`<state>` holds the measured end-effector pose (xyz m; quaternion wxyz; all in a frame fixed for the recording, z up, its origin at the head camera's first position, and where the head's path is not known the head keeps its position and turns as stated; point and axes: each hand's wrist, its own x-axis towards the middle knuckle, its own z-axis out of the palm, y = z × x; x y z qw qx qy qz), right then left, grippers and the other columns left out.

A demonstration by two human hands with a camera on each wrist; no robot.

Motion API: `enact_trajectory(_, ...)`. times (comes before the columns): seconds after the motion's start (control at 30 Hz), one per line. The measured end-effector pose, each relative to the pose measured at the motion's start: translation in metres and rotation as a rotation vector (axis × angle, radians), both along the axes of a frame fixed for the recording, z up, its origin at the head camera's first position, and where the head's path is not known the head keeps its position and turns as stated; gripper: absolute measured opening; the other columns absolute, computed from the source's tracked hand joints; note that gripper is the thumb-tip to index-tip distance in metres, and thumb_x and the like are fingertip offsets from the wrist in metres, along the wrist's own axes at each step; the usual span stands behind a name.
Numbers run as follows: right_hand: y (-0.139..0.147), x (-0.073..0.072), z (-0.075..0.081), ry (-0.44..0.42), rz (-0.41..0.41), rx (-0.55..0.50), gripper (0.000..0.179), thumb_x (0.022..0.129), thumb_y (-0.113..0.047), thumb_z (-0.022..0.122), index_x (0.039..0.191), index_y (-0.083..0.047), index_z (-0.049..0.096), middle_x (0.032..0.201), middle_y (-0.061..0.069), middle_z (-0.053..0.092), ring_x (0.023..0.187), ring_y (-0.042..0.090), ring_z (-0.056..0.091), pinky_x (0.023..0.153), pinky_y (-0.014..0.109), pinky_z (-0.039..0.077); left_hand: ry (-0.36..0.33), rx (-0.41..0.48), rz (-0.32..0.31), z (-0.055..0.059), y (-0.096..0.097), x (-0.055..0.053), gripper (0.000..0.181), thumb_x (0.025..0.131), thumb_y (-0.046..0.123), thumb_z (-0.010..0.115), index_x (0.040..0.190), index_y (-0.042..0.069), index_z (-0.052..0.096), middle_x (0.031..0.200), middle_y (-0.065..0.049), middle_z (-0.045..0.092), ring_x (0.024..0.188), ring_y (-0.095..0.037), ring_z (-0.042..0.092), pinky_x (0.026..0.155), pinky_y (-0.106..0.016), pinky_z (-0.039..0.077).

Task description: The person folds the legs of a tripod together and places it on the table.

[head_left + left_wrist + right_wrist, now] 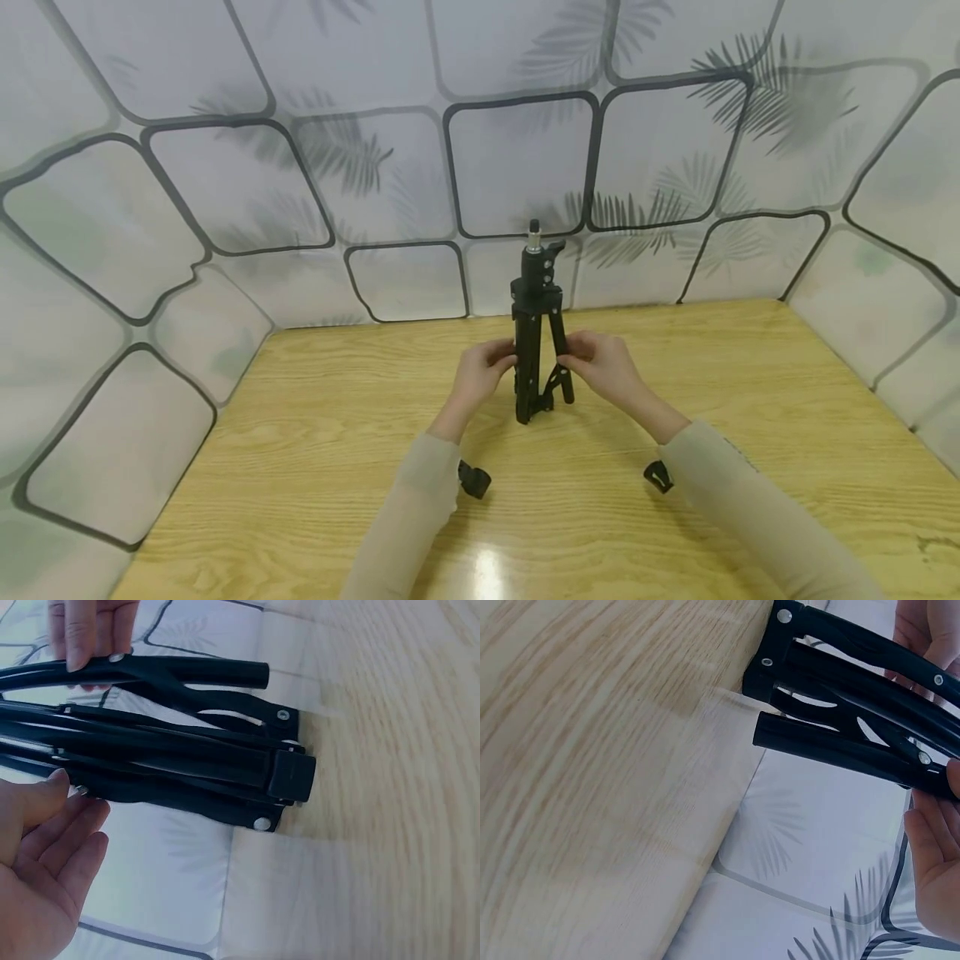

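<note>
A black tripod stand (528, 350) with a silver stud on top is upright between my two hands, above the wooden table. Its right-hand leg (561, 342) angles a little away from the others, with a brace (817, 711) linking it to the centre. My left hand (480, 371) pinches the stand's left side with thumb and fingertips, near a small screw in the left wrist view. On the opposite side, my right hand (600, 362) grips the angled leg between thumb and fingers. Whether the stand's lower end touches the table, I cannot tell.
The wood-grain table (337, 417) spreads out on all sides of the stand. Behind it rises a pale wall covering (405, 283) with dark outlines and leaf prints. Small black pieces show beside the left cuff (474, 481) and the right cuff (658, 477).
</note>
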<state>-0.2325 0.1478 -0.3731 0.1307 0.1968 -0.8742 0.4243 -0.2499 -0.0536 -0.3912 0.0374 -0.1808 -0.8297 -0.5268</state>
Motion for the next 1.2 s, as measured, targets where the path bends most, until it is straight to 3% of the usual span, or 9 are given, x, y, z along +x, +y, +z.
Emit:
enact_trajectory(0.1, 0.0, 0.002, 0.001, 0.0, -0.009, 0.006, 0.019, 0.079, -0.006, 0.066, 0.096, 0.002, 0.063, 0.088, 0.014, 0.065, 0.077, 0.024, 0.064, 0.067, 0.034, 0.05, 0.011, 0.02, -0.001, 0.006, -0.006, 0.007, 0.032, 0.088, 0.007, 0.054, 0.117, -0.004, 0.054, 0.107, -0.013, 0.061, 0.098, -0.022, 0.057, 0.081, -0.027, 0.046)
enact_trajectory(0.3, -0.001, 0.004, 0.001, -0.001, -0.022, -0.001, 0.019, 0.078, -0.009, 0.068, 0.094, 0.001, 0.063, 0.086, 0.012, 0.066, 0.075, 0.021, 0.064, 0.065, 0.033, 0.05, -0.003, 0.044, -0.032, 0.008, -0.016, 0.012, 0.029, 0.088, 0.009, 0.055, 0.114, -0.006, 0.056, 0.106, -0.014, 0.061, 0.096, -0.023, 0.058, 0.08, -0.03, 0.046)
enact_trajectory(0.33, -0.001, 0.004, 0.001, -0.001, -0.024, -0.005, 0.019, 0.078, -0.009, 0.068, 0.094, 0.001, 0.064, 0.085, 0.011, 0.066, 0.074, 0.021, 0.064, 0.065, 0.033, 0.05, -0.002, 0.047, -0.04, 0.003, -0.017, 0.009, 0.029, 0.088, 0.01, 0.056, 0.113, -0.005, 0.057, 0.105, -0.013, 0.062, 0.095, -0.022, 0.059, 0.079, -0.029, 0.047)
enact_trajectory(0.5, -0.002, 0.005, 0.0, -0.003, -0.047, -0.013, 0.017, 0.076, -0.009, 0.07, 0.09, -0.001, 0.064, 0.083, 0.01, 0.066, 0.072, 0.019, 0.063, 0.062, 0.031, 0.05, -0.019, 0.045, -0.062, 0.002, -0.019, 0.014, 0.028, 0.085, 0.016, 0.061, 0.107, -0.001, 0.062, 0.101, -0.012, 0.063, 0.088, -0.02, 0.061, 0.074, -0.028, 0.048)
enact_trajectory(0.73, -0.004, 0.008, -0.001, 0.008, -0.049, -0.028, 0.017, 0.075, -0.009, 0.071, 0.087, 0.0, 0.064, 0.081, 0.01, 0.066, 0.07, 0.019, 0.063, 0.06, 0.031, 0.05, -0.04, 0.03, -0.026, -0.001, -0.015, 0.018, 0.026, 0.079, 0.022, 0.067, 0.099, 0.004, 0.066, 0.093, -0.006, 0.065, 0.08, -0.014, 0.061, 0.068, -0.026, 0.049)
enact_trajectory(1.03, -0.004, 0.011, 0.0, -0.004, -0.046, -0.039, 0.019, 0.076, -0.013, 0.071, 0.089, -0.001, 0.063, 0.084, 0.01, 0.065, 0.075, 0.022, 0.063, 0.064, 0.034, 0.05, 0.089, -0.072, 0.046, -0.004, -0.006, 0.018, 0.026, 0.077, 0.023, 0.069, 0.096, 0.005, 0.067, 0.087, -0.003, 0.066, 0.078, -0.012, 0.06, 0.069, -0.025, 0.048)
enact_trajectory(1.2, 0.0, 0.011, -0.005, 0.004, -0.019, -0.039, 0.022, 0.075, -0.014, 0.072, 0.09, -0.001, 0.064, 0.086, 0.01, 0.065, 0.08, 0.023, 0.063, 0.071, 0.037, 0.049, 0.103, -0.103, 0.056, -0.006, -0.004, 0.018, 0.025, 0.078, 0.024, 0.069, 0.094, 0.005, 0.068, 0.086, -0.003, 0.066, 0.076, -0.012, 0.06, 0.067, -0.024, 0.048)
